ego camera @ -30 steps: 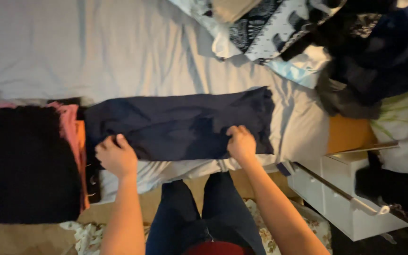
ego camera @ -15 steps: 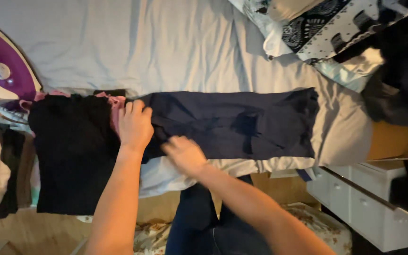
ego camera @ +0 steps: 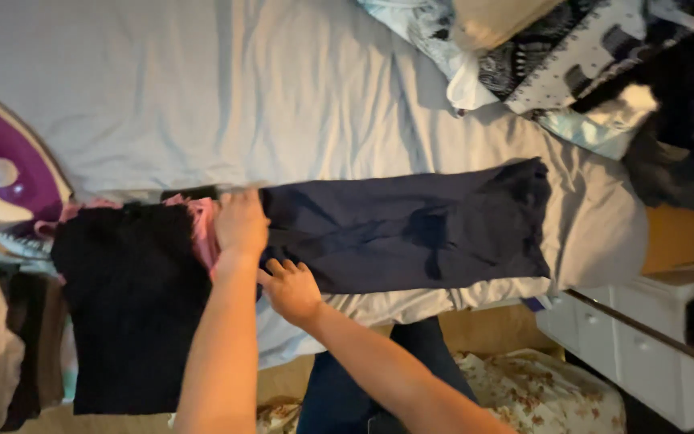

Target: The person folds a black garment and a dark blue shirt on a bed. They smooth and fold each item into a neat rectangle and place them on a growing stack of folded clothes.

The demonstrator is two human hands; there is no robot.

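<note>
A folded navy garment point(ego camera: 411, 229) lies lengthwise on the grey-sheeted ironing surface point(ego camera: 283, 88). My left hand point(ego camera: 240, 223) presses flat on the garment's left end, next to a pink cloth point(ego camera: 202, 229). My right hand point(ego camera: 291, 289) rests with fingers spread on the garment's near edge, just right of my left forearm. A black garment point(ego camera: 134, 305) lies flat to the left of both hands, over the pink cloth.
A purple and white iron point(ego camera: 6, 173) stands at the far left. A heap of patterned and dark clothes point(ego camera: 604, 72) fills the upper right. A white drawer unit point(ego camera: 644, 350) stands at the lower right. Floral fabric point(ego camera: 540, 394) lies on the floor below.
My right hand slid left along the navy garment's near edge, from its right part to beside my left hand. The view shifted left, bringing the iron into sight.
</note>
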